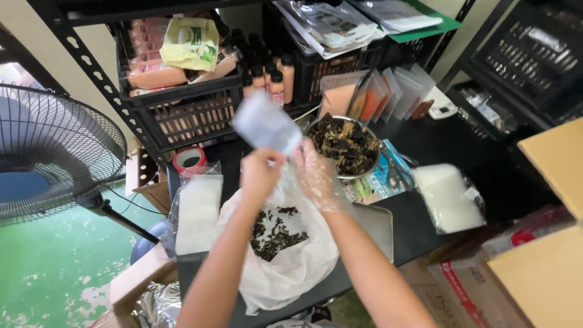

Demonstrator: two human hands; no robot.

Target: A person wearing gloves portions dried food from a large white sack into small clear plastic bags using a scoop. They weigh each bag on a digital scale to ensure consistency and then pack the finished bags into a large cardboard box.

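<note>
Both hands, the left hand (260,173) and the gloved right hand (314,173), hold up a small clear pouch (267,126) above the white bag (285,255) of dark dried bits on the bench (419,228), near a metal bowl (344,146).

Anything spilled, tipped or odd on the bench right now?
Nothing looks spilled. The dark dried pieces sit inside the open white bag and the metal bowl. Both hands, left and gloved right, hold a small clear pouch, which is motion-blurred. A crate's green packet lies askew.
</note>
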